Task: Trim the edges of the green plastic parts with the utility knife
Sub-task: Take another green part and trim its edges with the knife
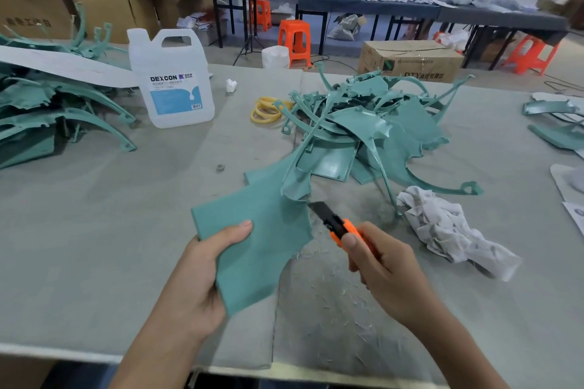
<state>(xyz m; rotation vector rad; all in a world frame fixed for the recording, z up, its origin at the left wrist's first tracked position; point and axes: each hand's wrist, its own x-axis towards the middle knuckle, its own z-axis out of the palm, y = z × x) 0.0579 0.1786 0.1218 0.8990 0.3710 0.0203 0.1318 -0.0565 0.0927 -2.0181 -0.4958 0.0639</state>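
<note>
Left hand (pixel 192 287): thumb on top, fingers hidden beneath, grips one green plastic part (pixel 252 230) over the table (pixel 94 215).
Right hand (pixel 388 275): curled round one utility knife (pixel 335 224); blade tip just beside the part's ragged edge.
Untrimmed stock: centre heap (pixel 363 129), left heap (pixel 47 110); piece count indistinct.

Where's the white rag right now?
In the head view, the white rag lies crumpled on the table, right of the right hand, near the pile of green parts.
</note>
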